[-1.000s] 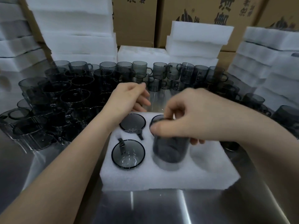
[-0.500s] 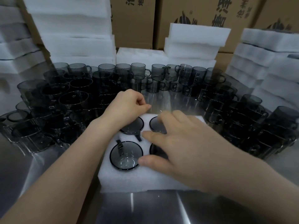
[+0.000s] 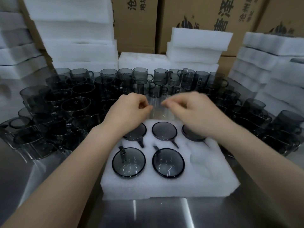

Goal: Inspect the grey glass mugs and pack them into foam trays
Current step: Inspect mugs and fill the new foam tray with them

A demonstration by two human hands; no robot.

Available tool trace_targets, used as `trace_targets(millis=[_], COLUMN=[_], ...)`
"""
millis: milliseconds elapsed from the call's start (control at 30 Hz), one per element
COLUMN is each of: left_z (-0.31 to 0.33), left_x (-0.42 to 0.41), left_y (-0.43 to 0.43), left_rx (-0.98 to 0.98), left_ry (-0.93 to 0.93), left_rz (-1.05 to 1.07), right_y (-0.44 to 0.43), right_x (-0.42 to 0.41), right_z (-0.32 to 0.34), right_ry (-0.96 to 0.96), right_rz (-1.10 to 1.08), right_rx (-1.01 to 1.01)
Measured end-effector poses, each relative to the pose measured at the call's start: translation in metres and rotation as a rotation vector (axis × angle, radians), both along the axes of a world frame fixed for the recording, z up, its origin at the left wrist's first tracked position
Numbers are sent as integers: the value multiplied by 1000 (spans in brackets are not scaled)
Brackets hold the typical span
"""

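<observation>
Left hand [image 3: 131,112] and right hand [image 3: 192,112] are hovering side by side, fingers loosely curled, gripping nothing. Under and behind them, five grey mugs [image 3: 168,163] are sitting in the foam tray [image 3: 205,175]; beyond them, loose mugs [image 3: 79,102] are crowding the table [image 3: 164,213].

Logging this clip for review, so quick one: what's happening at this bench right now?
A person is packing grey glass mugs into a white foam tray on a steel table. Five mugs sit in its pockets, three in the far row, two in the near row; the near right pocket is empty. The left hand and right hand hover over the tray's far edge, fingers loosely curled, holding nothing visible. Loose mugs crowd the table beyond, with stacked foam and cartons behind.
</observation>
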State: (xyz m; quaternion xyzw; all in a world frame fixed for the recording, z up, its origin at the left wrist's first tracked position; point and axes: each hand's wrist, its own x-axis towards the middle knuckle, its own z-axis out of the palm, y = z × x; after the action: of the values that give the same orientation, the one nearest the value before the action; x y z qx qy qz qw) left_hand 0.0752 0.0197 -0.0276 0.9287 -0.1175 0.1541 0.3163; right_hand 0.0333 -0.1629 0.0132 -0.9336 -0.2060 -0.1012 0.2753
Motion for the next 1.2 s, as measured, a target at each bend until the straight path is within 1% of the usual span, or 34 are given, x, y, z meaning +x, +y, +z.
trace_targets(millis=[67,200,367,467,533,633,733,867,967,1100,1200], left_z=[3,-3,-3,-3,-4,-4,-4,-3,-1,0,2], left_x=[-5,-16,-19,-19,-18,-16,-15,-14,-16,-19,-15], left_y=[0,-2,-1,-3,-4,-4,-5,-6,-6,-5,-8], left_rx=[22,67,50,74,91,107,117,139,142,73,137], left_ry=[53,125,139,134,133,146,134,129,138,106,41], left_rz=[-21,-23,-22,-25,-23,-28,-24,-18,-17,-45,19], right_y=[-4,6,25,32,33,31,26,18,14,8,5], right_x=[36,109,163,178,184,186,179,163,145,117,90], right_z=[3,8,8,7,4,-1,1,7,12,21,21], right_ry=[6,114,169,143,78,-27,-62,-108,-161,-233,-233], right_rz=[-133,-225,-301,-327,-343,-357,-347,-305,-275,-267,-229], right_rx=[38,84,-32,-83,-139,-193,-190,-127,-119,-94,-18])
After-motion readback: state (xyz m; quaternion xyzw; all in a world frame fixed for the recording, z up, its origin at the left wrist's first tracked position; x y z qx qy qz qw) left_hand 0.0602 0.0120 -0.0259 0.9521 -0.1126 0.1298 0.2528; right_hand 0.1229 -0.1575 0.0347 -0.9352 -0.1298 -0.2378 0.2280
